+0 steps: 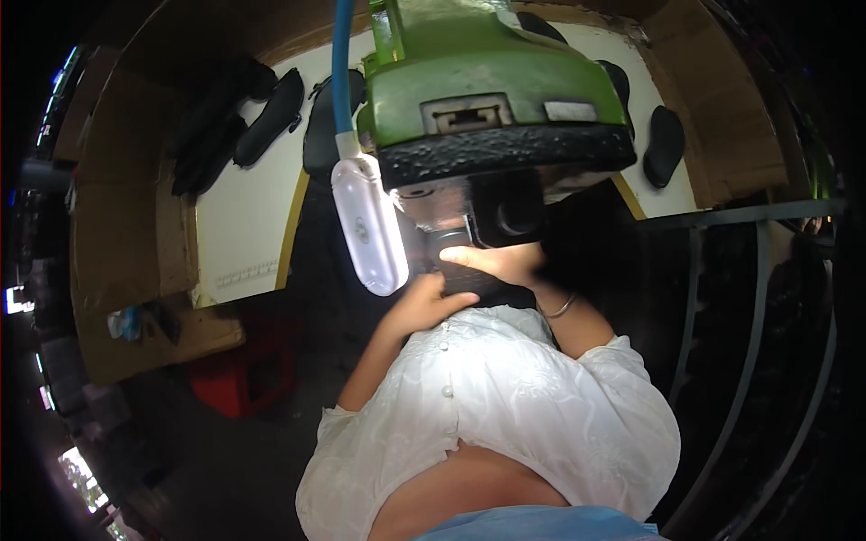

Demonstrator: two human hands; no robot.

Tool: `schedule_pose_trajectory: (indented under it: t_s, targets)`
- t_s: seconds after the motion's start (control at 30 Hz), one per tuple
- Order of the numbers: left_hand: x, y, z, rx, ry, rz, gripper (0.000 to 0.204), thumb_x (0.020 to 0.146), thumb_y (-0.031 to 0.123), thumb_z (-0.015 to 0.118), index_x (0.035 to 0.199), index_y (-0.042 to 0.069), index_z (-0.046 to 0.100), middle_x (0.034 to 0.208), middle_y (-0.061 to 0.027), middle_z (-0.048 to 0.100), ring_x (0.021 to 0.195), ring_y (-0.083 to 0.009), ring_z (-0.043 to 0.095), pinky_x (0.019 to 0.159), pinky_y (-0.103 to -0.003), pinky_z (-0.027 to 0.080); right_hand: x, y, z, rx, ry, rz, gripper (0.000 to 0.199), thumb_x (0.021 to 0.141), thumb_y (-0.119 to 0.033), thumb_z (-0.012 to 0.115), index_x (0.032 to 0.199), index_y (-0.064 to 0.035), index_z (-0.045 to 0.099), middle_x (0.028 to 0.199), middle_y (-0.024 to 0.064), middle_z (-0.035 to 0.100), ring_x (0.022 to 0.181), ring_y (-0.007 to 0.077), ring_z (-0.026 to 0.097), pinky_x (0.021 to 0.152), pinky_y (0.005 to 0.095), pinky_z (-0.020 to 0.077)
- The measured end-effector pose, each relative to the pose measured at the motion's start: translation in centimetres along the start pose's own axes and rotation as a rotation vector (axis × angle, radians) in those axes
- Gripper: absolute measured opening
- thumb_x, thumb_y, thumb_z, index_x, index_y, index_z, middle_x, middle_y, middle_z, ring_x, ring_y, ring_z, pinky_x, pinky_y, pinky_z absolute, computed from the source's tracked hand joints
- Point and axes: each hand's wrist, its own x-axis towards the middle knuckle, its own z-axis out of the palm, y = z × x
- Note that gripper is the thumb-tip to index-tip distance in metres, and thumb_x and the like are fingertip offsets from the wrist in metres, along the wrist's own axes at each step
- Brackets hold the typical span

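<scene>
Under the head of a green machine (505, 95), both my hands are at a dark piece of work (494, 290) that lies largely in shadow. My left hand (422, 305) grips it on the near left side, thumb reaching to the right. From the right comes my right hand (505, 262), its thumb laid across the top toward the left; its other fingers are hidden. A black machine part (510, 212) hangs just above the right hand. Close to the left hand, a lit white lamp (370, 225) hangs from a blue cord (342, 68).
A white worktop (239, 239) with cardboard walls (126, 216) surrounds the machine. Black shoe-shaped pieces lie at its left (272, 117) and right (665, 146). A red stool (236, 383) stands below left. Grey metal bars (753, 316) run along the right.
</scene>
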Motion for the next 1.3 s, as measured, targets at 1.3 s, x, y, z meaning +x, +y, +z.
schedule_pose_trajectory:
  t_s: [1.3]
  targets:
    - [0.5, 3.5, 0.6, -0.047, 1.037, 0.542, 0.038, 0.067, 0.003, 0.076, 0.100, -0.004, 0.057, 0.091, -0.0084, 0.060, 0.082, -0.0133, 0.057, 0.073, -0.027, 0.047, -6.5, 9.6, 2.0, 0.203, -0.288, 0.362, 0.042, 0.074, -0.010, 0.072, 0.111, 0.0019, 0.056, 0.102, 0.0080, 0.062, 0.089, 0.0105, 0.057, 0.075, 0.0232, 0.0469]
